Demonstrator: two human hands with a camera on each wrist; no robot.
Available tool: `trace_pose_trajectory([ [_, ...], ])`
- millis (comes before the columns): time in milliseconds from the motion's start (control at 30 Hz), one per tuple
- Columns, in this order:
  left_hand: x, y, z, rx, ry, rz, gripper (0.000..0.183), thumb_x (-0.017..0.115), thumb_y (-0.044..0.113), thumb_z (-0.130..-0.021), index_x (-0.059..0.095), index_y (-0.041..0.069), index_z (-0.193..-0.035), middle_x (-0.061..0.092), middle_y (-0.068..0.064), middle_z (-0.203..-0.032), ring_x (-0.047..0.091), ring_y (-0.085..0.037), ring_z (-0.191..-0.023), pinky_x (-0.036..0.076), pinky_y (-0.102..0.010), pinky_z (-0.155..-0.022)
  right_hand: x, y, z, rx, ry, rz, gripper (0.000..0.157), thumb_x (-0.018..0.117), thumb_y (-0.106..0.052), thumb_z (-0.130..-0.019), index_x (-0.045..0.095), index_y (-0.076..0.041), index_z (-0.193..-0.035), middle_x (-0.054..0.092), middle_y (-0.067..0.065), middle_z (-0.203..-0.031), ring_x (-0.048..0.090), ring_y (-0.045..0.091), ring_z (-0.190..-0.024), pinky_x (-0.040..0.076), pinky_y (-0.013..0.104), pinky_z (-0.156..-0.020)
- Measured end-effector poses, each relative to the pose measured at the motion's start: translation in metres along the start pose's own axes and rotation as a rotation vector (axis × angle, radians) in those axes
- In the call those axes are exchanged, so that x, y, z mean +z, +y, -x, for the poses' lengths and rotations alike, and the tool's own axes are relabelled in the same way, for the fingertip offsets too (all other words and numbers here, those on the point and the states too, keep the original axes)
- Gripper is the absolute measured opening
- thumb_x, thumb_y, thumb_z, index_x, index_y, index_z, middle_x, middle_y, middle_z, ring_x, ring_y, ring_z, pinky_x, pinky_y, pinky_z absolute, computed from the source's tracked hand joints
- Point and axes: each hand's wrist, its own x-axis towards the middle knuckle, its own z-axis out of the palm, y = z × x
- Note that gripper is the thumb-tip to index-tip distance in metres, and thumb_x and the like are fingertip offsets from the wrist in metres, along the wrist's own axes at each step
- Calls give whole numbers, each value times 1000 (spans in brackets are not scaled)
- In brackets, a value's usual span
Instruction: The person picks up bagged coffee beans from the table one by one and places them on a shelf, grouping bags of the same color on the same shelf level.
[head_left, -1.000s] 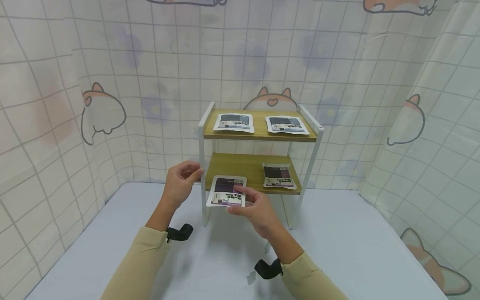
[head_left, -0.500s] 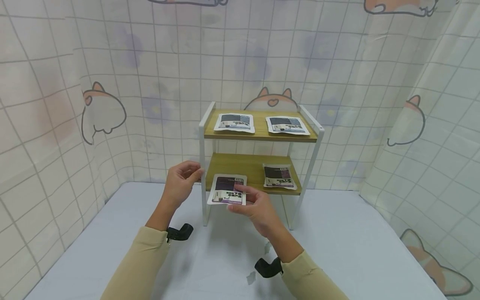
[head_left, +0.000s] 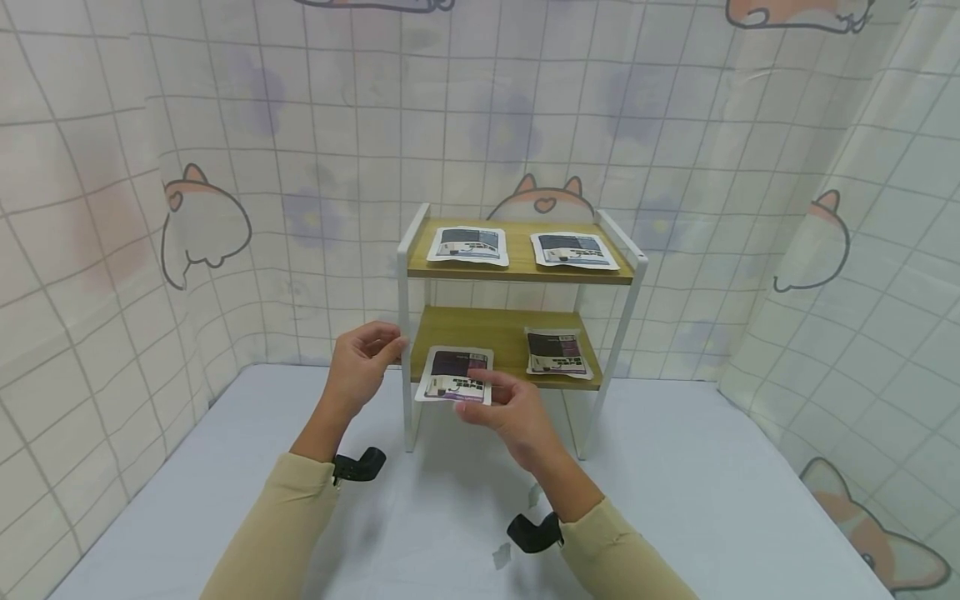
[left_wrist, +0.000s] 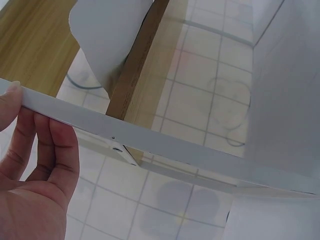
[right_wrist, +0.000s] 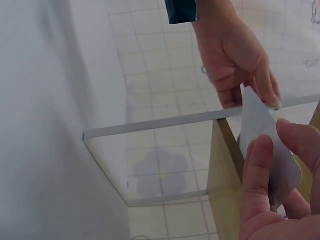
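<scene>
In the head view, my left hand (head_left: 362, 367) pinches the white left front post (head_left: 406, 308) of a small two-tier shelf. The left wrist view shows its thumb on one side of that post (left_wrist: 170, 145) and curled fingers on the other. My right hand (head_left: 521, 425) holds a flat white pouch (head_left: 448, 377) with a purple-and-black printed label by its right edge, thumb below and fingers on top. This pouch overlaps the left front edge of the lower board (head_left: 480, 325) and juts out past it. From the right wrist, its plain pale back (right_wrist: 270, 145) shows between thumb and fingers.
A similar purple-labelled pouch (head_left: 557, 353) lies at the right of the lower board. Two blue-labelled pouches, one left (head_left: 468, 246) and one right (head_left: 574, 250), lie on the upper board (head_left: 517, 273). The shelf stands on a white-covered table (head_left: 660, 475) before a patterned curtain (head_left: 360, 108).
The pouch in my right hand has slid slightly inward over the lower board, its front edge rising a little in the view. My left hand stays on the post.
</scene>
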Motion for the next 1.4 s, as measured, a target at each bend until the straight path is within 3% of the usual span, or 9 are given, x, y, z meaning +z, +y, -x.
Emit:
trace_pose_trajectory([
  [533,0,-4,-1,-1,0,27,24,70,18,-99,71,0,-114,70,-21,-111,73,-31,-99,59,-20,-84,0,-3,-2,14,32,-29,54,82,-3,-85,65,-8,-137,69,18,-130,70,22,-99,62,39,-91],
  [1167,0,-6,-3,-2,-6,24,25,71,21,-98,72,0,-114,71,-21,-111,73,-31,-99,59,-21,-86,2,-7,-5,46,103,13,47,84,-12,-85,70,-8,-129,73,17,-120,76,22,-86,63,35,-83],
  [1400,-1,-7,-3,10,-10,19,25,69,21,-99,71,1,-114,71,-21,-111,73,-23,-96,59,-20,-85,2,-8,-5,41,99,-7,44,83,-10,-85,71,-7,-128,74,16,-114,76,21,-83,64,34,-81],
])
